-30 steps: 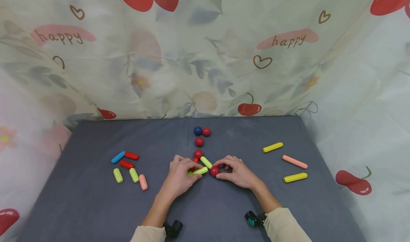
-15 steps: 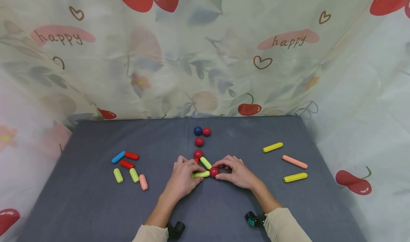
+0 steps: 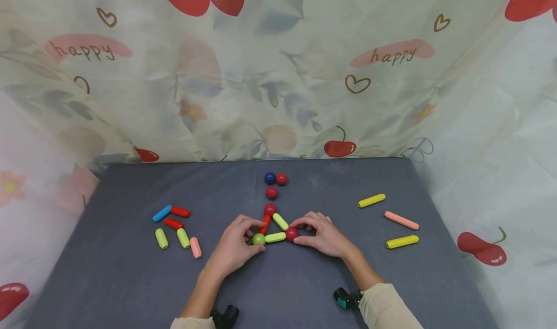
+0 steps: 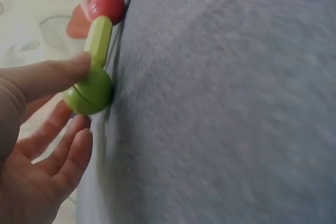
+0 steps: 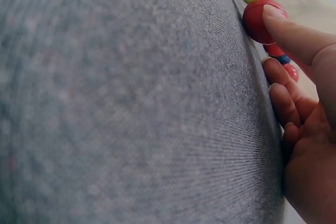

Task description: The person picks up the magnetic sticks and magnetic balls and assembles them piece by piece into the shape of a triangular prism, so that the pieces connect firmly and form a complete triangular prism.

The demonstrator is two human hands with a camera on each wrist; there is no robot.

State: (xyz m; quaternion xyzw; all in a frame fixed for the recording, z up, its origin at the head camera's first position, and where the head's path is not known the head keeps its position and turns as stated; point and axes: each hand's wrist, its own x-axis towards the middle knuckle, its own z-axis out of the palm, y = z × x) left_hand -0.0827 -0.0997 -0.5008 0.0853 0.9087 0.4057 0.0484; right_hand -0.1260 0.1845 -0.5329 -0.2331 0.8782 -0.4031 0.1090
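A triangle of balls and short rods lies mid-table: a red ball [image 3: 270,209] at the top, a green ball [image 3: 258,239] at lower left, another red ball [image 3: 291,233] at lower right. A red rod [image 3: 265,224] forms its left side; yellow-green rods make the right side [image 3: 280,221] and the base [image 3: 275,237]. My left hand [image 3: 235,244] holds the green ball between thumb and fingers; in the left wrist view the thumb lies over the ball's joint with the base rod [image 4: 98,40]. With thumb and fingertips, my right hand [image 3: 324,234] pinches the lower-right red ball.
Beyond the triangle sit a blue ball [image 3: 270,177] and two loose red balls, one nearer [image 3: 271,192]. At left lie several short rods, including a blue one [image 3: 162,214] and a pink one [image 3: 196,247]. Longer yellow rods [image 3: 402,242] and a pink rod [image 3: 401,220] lie right.
My left hand has shifted left from the base rod to the green ball, uncovering it and the red rod. The base rod's right end now meets the red ball. My right hand stays nearly still.
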